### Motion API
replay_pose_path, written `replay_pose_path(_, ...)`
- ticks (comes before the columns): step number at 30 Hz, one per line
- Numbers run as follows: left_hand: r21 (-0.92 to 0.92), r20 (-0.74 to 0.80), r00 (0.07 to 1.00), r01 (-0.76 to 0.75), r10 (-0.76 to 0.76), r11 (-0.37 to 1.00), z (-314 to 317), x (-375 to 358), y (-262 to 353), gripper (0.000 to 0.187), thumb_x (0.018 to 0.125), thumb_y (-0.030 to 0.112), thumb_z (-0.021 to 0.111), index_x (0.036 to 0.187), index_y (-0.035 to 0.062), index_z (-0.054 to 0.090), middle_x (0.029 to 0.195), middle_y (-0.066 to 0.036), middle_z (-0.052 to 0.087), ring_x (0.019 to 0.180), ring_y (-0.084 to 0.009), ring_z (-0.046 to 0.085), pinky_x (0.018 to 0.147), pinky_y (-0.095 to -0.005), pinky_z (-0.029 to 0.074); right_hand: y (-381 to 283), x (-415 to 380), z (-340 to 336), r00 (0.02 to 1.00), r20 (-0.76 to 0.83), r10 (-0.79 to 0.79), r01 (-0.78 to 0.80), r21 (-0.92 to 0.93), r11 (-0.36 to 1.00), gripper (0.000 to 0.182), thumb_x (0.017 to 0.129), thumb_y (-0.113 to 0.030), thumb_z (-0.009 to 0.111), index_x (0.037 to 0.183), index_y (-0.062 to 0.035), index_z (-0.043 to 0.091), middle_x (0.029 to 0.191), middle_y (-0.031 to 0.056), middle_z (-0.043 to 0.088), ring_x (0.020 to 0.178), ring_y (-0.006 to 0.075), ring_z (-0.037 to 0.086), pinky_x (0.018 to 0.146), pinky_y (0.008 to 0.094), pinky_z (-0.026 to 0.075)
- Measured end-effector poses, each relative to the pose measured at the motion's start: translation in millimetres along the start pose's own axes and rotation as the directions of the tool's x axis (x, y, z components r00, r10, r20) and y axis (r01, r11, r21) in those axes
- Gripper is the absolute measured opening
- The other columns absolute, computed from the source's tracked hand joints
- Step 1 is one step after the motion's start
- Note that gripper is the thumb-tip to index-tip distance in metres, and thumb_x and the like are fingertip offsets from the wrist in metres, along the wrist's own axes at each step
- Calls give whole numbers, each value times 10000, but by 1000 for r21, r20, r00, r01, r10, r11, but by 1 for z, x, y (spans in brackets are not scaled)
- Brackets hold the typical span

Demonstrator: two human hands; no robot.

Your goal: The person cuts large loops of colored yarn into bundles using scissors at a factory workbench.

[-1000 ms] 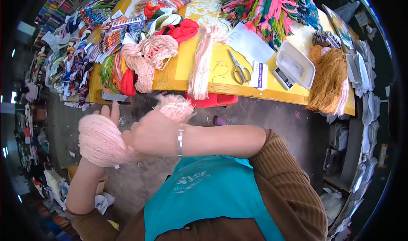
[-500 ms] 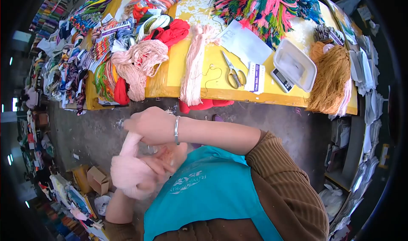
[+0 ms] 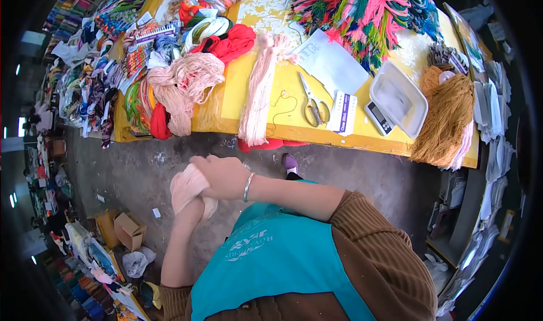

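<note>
Pale pink yarn is bunched around my hands, in front of the table edge and above the floor. My right hand, with a silver bangle at its wrist, is closed over the yarn from the right. Beneath it, my left hand is mostly wrapped in the yarn, and its fingers are hidden. On the yellow table beyond lies a long pale pink skein, with scissors to its right.
A white tub rests against a small scale. Nearby are a labelled card, white paper and brown yarn. Colourful skeins lie at the back. A cardboard box stands on the floor.
The yarn has gone from a loose, blurred bundle lower down to a compact bunch around my left hand. My left hand has moved up and my right hand slightly right and down.
</note>
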State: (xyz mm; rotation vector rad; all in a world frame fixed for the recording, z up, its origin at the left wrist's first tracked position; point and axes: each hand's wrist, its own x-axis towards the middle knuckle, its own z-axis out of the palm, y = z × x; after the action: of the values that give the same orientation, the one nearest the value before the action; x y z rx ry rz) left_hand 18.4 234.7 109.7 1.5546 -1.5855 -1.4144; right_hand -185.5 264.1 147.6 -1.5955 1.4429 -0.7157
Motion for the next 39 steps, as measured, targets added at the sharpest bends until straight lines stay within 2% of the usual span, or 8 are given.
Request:
replay_pose_path(2, 810, 400, 916, -375, 43, 451, 18, 1, 74, 394, 862, 138, 605, 1243, 46, 564, 1319, -185, 528, 1250, -305, 469, 1022, -370, 409, 30, 12, 15, 999, 5, 48, -48, 77, 996, 621, 778, -403, 632, 1292, -87, 487, 1017, 227, 637, 936, 376, 649, 800, 454, 517)
replay_pose_path(4, 813, 418, 890, -456, 183, 362, 24, -6, 79, 341, 842, 84, 573, 1178, 28, 591, 1233, -182, 577, 1178, -340, 522, 981, -374, 440, 40, 16, 16, 989, 0, 150, -144, 288, 947, 474, 808, -432, 566, 1083, -57, 654, 1029, 233, 666, 978, 382, 639, 856, 430, 497)
replay_pose_path(6, 784, 618, 740, -603, -265, 144, 25, -10, 101, 269, 804, 82, 583, 1059, 1, 611, 1088, -179, 613, 1034, -358, 582, 903, -370, 487, 63, 24, 14, 976, 99, 194, -217, 377, 901, 455, 821, -421, 558, 1073, -59, 671, 1050, 225, 669, 985, 368, 646, 865, 419, 493)
replay_pose_path(10, 474, 563, 632, -774, 532, 419, 17, -14, 138, 271, 674, -58, 580, 935, 12, 566, 921, -152, 596, 872, -272, 611, 788, -339, 526, 101, 16, 19, 982, 177, -65, -74, 678, 732, 428, 872, -395, 573, 1083, -42, 691, 1004, 175, 698, 908, 238, 662, 836, 352, 491)
replay_pose_path(13, 136, -72, 968, -228, 239, 964, -27, -9, 136, 371, 677, -125, 480, 1005, 39, 530, 926, -52, 567, 862, -145, 577, 770, -264, 487, 136, 9, 11, 973, 186, 134, -210, 485, 849, 513, 875, -519, 608, 944, -19, 700, 934, 115, 693, 842, 191, 643, 794, 331, 498)
replay_pose_path(22, 463, 165, 965, -257, 202, 848, 14, -23, 149, 678, 657, -48, 575, 1318, 24, 443, 832, -69, 553, 794, -162, 558, 755, -276, 462, 34, -6, -35, 904, -192, -383, 425, 288, 858, 757, 673, -367, 764, 1285, -15, 489, 1144, 186, 609, 1104, 324, 574, 923, 415, 448)
replay_pose_path(31, 447, 246, 822, -566, 513, 693, 51, -12, 175, 580, 633, -42, 579, 1211, 4, 563, 891, -118, 571, 840, -246, 585, 782, -335, 471, 8, 7, -16, 932, -263, -248, 321, 288, 902, 463, 737, -313, 694, 1122, -84, 579, 1147, 152, 591, 1150, 337, 533, 951, 449, 433)
replay_pose_path(39, 226, 169, 767, -642, 619, 733, 51, 58, 162, 738, 782, 229, 724, 1373, -53, 384, 1290, -204, 501, 1213, -317, 502, 1044, -404, 379, 35, 54, -26, 992, -128, 21, 111, 922, 370, 479, 757, -179, 782, 1182, -61, 596, 1149, 87, 639, 1028, 181, 631, 899, 335, 501)
